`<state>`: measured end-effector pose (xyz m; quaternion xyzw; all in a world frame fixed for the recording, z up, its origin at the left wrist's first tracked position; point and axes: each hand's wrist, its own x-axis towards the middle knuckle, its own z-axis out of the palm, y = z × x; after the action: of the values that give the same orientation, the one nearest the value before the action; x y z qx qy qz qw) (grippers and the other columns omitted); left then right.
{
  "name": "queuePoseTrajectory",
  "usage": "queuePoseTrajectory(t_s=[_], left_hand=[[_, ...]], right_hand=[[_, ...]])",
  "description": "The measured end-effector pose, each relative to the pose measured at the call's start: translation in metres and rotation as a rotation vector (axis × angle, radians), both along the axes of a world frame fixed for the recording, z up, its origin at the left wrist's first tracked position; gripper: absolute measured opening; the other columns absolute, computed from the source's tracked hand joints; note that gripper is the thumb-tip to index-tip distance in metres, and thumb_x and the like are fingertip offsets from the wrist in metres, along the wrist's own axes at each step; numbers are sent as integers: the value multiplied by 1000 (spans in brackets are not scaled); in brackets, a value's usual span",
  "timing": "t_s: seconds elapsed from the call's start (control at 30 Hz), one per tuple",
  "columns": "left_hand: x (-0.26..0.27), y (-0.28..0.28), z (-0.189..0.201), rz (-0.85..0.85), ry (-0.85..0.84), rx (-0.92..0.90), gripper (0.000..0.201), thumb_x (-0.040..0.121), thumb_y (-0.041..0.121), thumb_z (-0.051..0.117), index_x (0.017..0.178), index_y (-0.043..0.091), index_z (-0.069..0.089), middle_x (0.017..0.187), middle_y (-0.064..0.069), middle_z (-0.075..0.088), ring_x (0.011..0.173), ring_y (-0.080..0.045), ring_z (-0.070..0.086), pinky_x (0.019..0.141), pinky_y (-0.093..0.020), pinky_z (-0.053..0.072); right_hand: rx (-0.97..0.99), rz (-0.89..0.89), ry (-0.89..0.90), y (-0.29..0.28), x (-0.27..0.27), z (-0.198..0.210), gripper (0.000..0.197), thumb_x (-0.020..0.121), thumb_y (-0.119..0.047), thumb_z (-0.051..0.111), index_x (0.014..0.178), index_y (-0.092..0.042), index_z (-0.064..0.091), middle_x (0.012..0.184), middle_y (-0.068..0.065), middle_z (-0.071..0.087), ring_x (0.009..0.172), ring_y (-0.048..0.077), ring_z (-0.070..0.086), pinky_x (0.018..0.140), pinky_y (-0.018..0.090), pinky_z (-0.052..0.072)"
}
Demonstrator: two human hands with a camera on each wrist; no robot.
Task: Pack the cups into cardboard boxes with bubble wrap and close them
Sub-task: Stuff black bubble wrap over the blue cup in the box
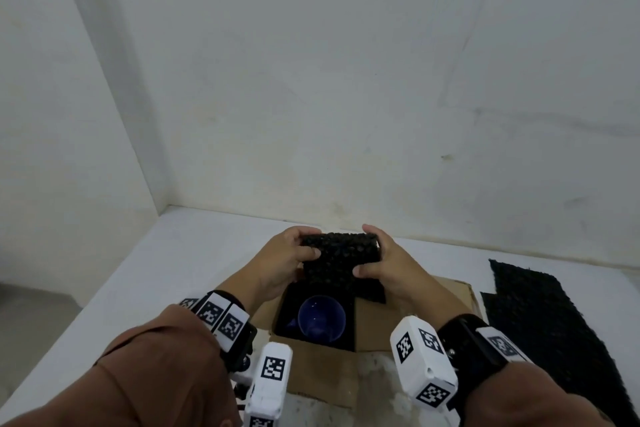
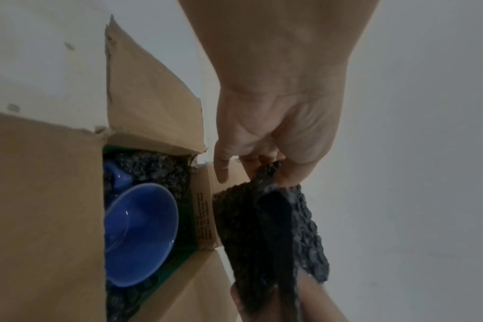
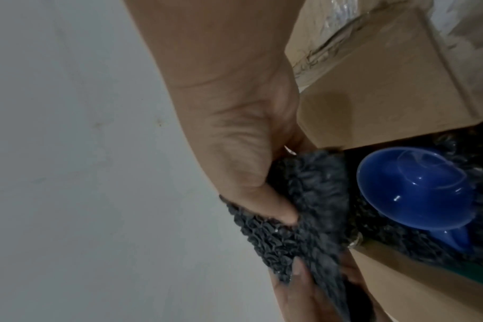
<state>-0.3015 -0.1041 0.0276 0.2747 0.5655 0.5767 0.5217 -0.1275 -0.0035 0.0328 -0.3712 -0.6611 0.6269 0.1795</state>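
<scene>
A folded piece of black bubble wrap [image 1: 341, 255] hangs just above the far side of an open cardboard box [image 1: 415, 298]. My left hand [image 1: 304, 246] grips its left edge and my right hand [image 1: 372, 255] its right edge, thumbs on the near face. A blue cup [image 1: 321, 319] sits upright inside the box on black bubble wrap lining. In the left wrist view my left hand [image 2: 273, 170] pinches the wrap [image 2: 270, 217] beside the cup [image 2: 141, 233]. The right wrist view has my right hand [image 3: 279, 196] pinching the wrap [image 3: 312, 217] next to the cup [image 3: 411, 189].
The box stands on a white table [image 1: 173, 270] in a corner between two white walls. A large sheet of black bubble wrap [image 1: 540, 315] lies flat to the right of the box. The box flaps [image 2: 146, 98] are folded outward.
</scene>
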Motion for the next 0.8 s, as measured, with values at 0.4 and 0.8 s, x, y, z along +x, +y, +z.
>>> queuePoseTrajectory(t_s=[0.4,0.8], left_hand=[[3,5,-1,-115,216,-16,35,88,-11,35,75,9,61,95,-14,60,65,-13,53,42,-12,40],[12,12,-41,-530,1371,42,27,87,4,48,106,3,67,118,-14,48,102,-30,52,84,-32,44]], right_hand=[[27,-91,-70,-1,1,1,38,79,-1,45,72,-22,77,102,8,72,102,24,63,93,39,51],[996,316,-629,-31,-12,-30,11,91,-13,45,99,-8,53,105,7,44,78,22,46,59,26,36]])
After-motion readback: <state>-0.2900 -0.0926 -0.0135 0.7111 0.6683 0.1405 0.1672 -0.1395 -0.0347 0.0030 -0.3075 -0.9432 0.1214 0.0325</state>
